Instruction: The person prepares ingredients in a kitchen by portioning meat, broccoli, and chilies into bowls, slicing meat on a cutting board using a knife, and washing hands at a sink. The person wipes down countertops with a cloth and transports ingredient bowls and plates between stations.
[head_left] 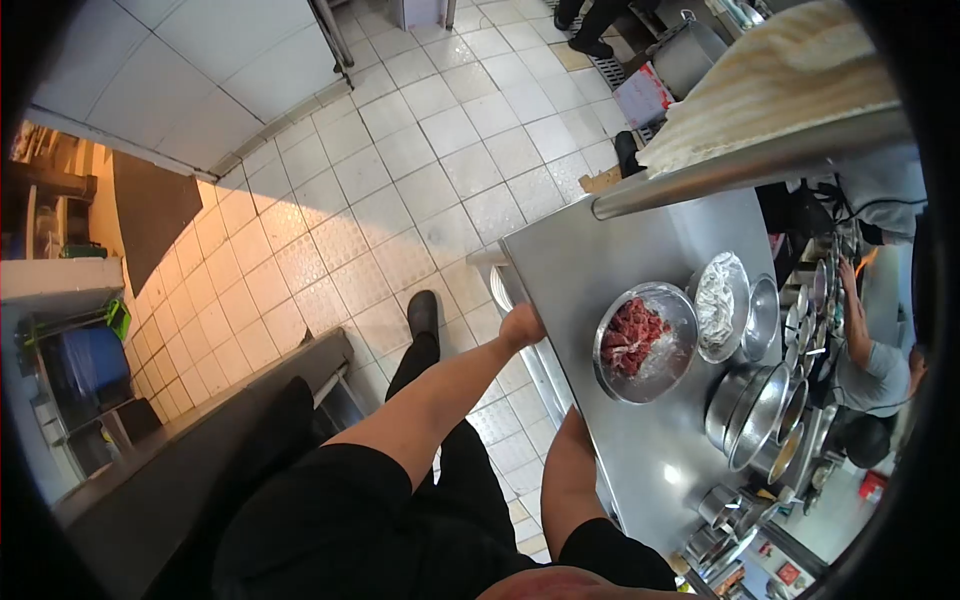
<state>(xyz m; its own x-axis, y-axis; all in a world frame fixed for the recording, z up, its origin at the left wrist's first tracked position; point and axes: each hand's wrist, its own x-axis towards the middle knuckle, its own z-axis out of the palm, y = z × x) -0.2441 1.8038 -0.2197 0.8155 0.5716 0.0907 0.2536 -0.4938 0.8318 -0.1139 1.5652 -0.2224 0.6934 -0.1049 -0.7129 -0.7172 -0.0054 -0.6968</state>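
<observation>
My left hand [522,326] is at the front edge of a steel counter [560,270], beside a pale stack [500,288] on a shelf under the top. Its fingers are turned away, so their grip is hidden. My right forearm [568,475] reaches to the same edge farther down, and the hand itself is out of sight below the countertop. On the counter, nearest to both arms, sits a metal bowl [672,385] with raw red meat [632,335] and some clear plastic wrap. Behind it stands a bowl covered with crumpled foil [718,300].
Several metal bowls [745,415] and pots [722,505] stand along the counter. A steel rail [740,165] with a striped cloth [770,70] runs over one end. Across the counter a co-worker [870,375] reaches toward pans. Tiled floor [400,190] lies to the left.
</observation>
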